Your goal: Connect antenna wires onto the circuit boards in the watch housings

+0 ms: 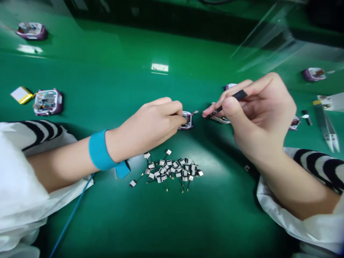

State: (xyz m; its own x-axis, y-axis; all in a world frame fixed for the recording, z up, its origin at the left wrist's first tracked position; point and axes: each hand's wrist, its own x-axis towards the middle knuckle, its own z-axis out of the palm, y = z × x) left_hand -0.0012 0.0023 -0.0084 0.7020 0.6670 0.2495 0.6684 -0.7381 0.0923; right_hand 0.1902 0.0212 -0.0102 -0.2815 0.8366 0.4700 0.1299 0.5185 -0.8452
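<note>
My left hand (153,125) is shut on a small purple-and-white device housing (187,120), its fingertips covering part of the open casing. My right hand (258,114) grips black-handled tweezers (217,111), with their tip near that housing and not visibly touching it. Under my right fingers lies a second white-rimmed housing (221,120), mostly hidden. Below my hands is a loose pile of several small square modules with thin wire leads (169,170). A blue wrist strap (100,150) circles my left wrist.
A green glossy bench (161,229) carries several similar housings (48,102), a yellow pouch battery (22,95), and long-bladed snips (326,125) at the right. A blue cord (71,218) runs from the strap. A clear plastic sheet (263,39) stands at the back right.
</note>
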